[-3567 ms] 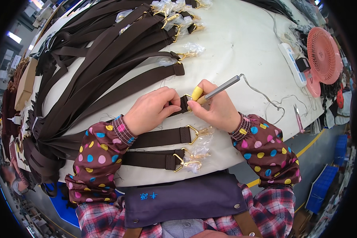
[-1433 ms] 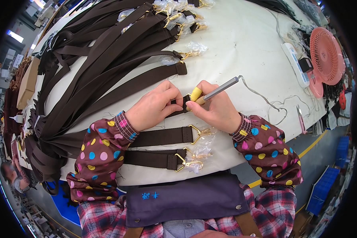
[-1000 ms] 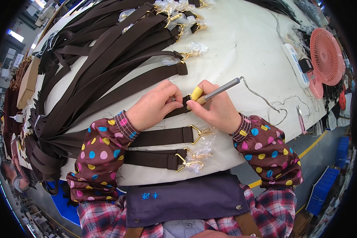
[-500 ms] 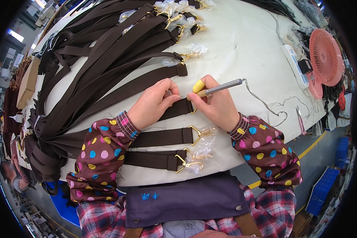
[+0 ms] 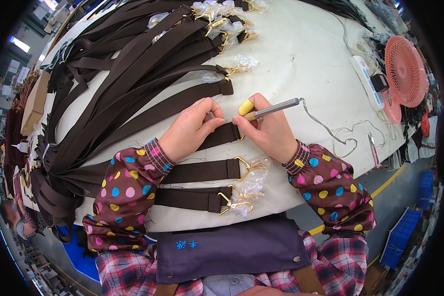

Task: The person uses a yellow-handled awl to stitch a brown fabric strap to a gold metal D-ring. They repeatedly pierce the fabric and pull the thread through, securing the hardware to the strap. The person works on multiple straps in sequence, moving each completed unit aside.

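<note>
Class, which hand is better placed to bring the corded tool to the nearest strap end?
Likely the right hand: it grips the corded tool beside the end of the dark strap, while the left hand pinches near its upper edge.

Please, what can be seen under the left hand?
A dark brown strap emerges from under the left hand; the white table shows beside it. What the hand covers cannot be seen.

Workshop, heaped straps (image 5: 133, 56), worktable (image 5: 301, 64), yellow floor line (image 5: 387, 181)
</note>
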Demonstrator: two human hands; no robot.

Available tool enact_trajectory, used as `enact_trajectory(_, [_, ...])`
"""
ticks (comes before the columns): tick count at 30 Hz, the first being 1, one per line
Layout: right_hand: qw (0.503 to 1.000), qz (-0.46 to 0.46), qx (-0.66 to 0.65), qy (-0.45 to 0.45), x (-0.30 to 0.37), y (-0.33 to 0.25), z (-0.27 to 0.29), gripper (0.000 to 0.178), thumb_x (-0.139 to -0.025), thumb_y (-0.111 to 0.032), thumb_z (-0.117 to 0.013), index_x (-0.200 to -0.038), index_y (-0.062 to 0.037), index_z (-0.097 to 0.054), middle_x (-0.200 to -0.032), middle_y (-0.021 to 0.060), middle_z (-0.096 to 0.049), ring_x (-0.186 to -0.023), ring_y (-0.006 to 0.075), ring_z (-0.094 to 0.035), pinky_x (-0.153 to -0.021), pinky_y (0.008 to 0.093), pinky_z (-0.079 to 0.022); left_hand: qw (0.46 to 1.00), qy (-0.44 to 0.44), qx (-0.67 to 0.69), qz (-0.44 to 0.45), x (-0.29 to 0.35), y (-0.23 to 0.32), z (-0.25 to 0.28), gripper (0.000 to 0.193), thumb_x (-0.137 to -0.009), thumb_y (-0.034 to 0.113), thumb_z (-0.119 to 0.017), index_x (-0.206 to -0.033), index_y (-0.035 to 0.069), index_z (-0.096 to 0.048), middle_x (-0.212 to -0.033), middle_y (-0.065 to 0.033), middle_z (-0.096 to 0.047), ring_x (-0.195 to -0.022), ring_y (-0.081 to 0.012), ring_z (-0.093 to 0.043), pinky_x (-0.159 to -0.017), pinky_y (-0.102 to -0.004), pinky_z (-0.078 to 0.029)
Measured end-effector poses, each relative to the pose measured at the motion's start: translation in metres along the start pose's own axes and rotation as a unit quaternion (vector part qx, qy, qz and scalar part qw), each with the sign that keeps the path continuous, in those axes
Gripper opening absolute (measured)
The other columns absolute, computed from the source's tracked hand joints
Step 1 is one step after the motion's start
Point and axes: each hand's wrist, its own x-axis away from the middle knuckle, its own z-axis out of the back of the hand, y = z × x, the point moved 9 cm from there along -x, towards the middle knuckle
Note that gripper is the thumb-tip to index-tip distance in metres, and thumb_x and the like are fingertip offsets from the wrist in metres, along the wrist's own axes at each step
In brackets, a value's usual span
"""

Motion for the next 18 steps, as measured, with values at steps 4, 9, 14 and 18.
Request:
enact_trajectory(4, [1.000, -0.001, 0.003, -0.002, 0.000, 0.002, -0.001, 0.020, -0.091, -0.009, -0.066, -0.092, -0.0014, -0.048, -0.075, 0.0007, -0.055, -0.063, 0.0031, -0.051, -0.053, 0.0202, -0.042, 1.000, 0.003, 0.017, 0.014, 0.000, 0.001, 0.001, 0.009, -0.095, 0.011, -0.060, -0.096, 0.006, -0.053, -0.084, 0.0012, -0.054, -0.070, -0.0054, -0.052, -0.051, -0.0195, -0.044])
enact_trajectory(9, [1.000, -0.004, -0.011, -0.002, 0.000, 0.003, -0.001, 0.020, -0.091, -0.009, -0.066, -0.092, -0.0016, -0.048, -0.075, 0.0007, -0.055, -0.063, 0.0030, -0.051, -0.054, 0.0200, -0.042, 0.995, 0.030, -0.095, -0.022, 0.004, 0.008, 0.009, 0.015, -0.091, 0.012, -0.065, -0.098, 0.005, -0.055, -0.086, -0.0017, -0.053, -0.067, -0.0090, -0.051, -0.056, -0.0245, -0.045])
enact_trajectory(14, [1.000, -0.009, -0.022, -0.004, -0.001, 0.005, -0.002, 0.020, -0.091, -0.008, -0.066, -0.093, -0.0016, -0.047, -0.077, 0.0010, -0.055, -0.064, 0.0029, -0.050, -0.054, 0.0199, -0.043, 0.984, 0.023, -0.171, -0.031, 0.005, 0.011, 0.006, 0.015, -0.087, 0.012, -0.068, -0.095, 0.005, -0.058, -0.088, -0.0052, -0.053, -0.065, -0.0150, -0.050, -0.062, -0.0292, -0.045])
enact_trajectory(18, [1.000, -0.013, -0.018, -0.013, -0.001, 0.005, -0.003, 0.020, -0.091, -0.008, -0.066, -0.093, -0.0014, -0.047, -0.078, 0.0010, -0.055, -0.064, 0.0029, -0.051, -0.055, 0.0198, -0.043, 0.987, 0.022, -0.159, -0.019, 0.004, 0.009, 0.006, 0.012, -0.087, 0.011, -0.068, -0.094, 0.005, -0.059, -0.088, -0.0055, -0.053, -0.066, -0.0158, -0.050, -0.063, -0.0291, -0.044])
